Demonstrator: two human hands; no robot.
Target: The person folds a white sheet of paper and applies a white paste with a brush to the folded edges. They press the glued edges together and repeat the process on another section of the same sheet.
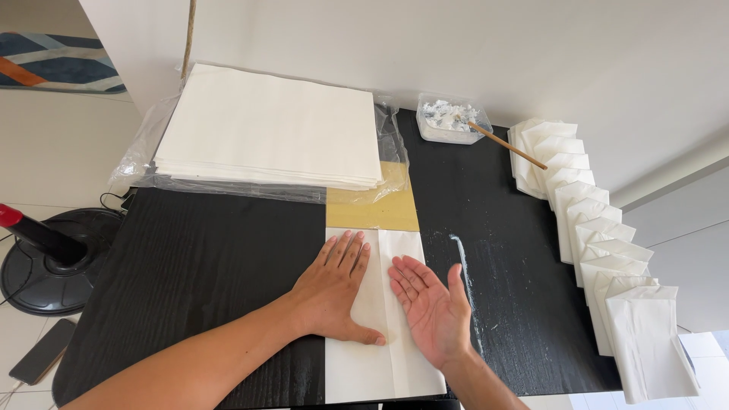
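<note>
2 open hands rest on a smooth white folded sheet [395,364] at 6 o'clock: left hand [334,292] flat, right hand [433,307] palm-up. Grainy black table [205,258]. At 11 o'clock, stacked paper [266,125] in crinkled plastic.

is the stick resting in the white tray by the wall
Yes, the thin wooden stick leans with one end inside the small white tray of pale scraps near the wall.
</note>
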